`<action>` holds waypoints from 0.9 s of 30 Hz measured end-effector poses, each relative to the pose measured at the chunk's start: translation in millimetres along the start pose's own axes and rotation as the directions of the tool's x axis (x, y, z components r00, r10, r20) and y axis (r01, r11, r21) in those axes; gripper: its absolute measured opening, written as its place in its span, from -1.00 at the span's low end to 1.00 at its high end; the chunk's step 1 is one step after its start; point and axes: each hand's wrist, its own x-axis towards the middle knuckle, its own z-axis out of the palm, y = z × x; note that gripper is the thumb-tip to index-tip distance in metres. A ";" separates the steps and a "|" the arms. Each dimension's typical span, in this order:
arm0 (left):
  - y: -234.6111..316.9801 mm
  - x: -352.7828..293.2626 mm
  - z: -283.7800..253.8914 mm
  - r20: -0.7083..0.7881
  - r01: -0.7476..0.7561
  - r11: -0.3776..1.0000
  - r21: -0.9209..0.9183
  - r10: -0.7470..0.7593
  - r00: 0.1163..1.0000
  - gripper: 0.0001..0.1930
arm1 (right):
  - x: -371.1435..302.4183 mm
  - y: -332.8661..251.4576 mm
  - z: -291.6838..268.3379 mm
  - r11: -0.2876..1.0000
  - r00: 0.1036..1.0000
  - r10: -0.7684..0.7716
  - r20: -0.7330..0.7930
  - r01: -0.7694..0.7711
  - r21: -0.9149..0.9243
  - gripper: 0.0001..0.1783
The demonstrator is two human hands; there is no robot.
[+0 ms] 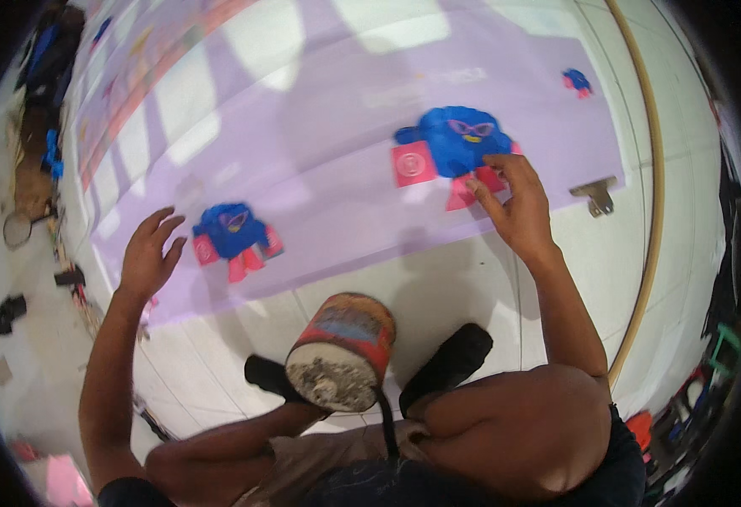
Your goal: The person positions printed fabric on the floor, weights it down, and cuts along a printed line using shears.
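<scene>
A light purple printed sheet is spread on the tiled floor in front of me. On it is a blue shaggy cartoon figure with pink glasses and pink feet. My right hand hovers at or rests on its pink feet, thumb and fingers apart; whether they touch is hard to tell. To the left lies a smaller similar blue figure. Beside it, my left hand is held with spread, slightly bent fingers and nothing in them.
A round can with a crusted pale end stands between my black-covered feet. A metal clip sits at the sheet's right edge. Past it curves a long tan hose or pole. Clutter lines both sides, including a black cloth-like item.
</scene>
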 end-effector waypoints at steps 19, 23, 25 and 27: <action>-64.0 -174.6 192.8 -0.136 0.391 0.858 -0.331 -0.454 0.880 -0.26 | -18.3 -60.3 111.8 0.834 0.941 -0.097 0.324 0.254 -0.489 -0.14; -59.4 -176.5 194.0 -0.169 0.419 0.854 -0.308 -0.482 0.860 -0.27 | -17.5 -59.6 113.9 0.811 0.934 -0.134 0.332 0.296 -0.504 -0.18; -59.6 -179.4 195.9 -0.197 0.400 0.854 -0.333 -0.478 0.856 -0.28 | -15.5 -62.3 115.0 0.820 0.929 -0.153 0.336 0.309 -0.483 -0.19; -58.8 -181.2 196.4 -0.206 0.401 0.853 -0.333 -0.481 0.852 -0.28 | -14.3 -62.9 114.7 0.828 0.925 -0.165 0.343 0.319 -0.462 -0.19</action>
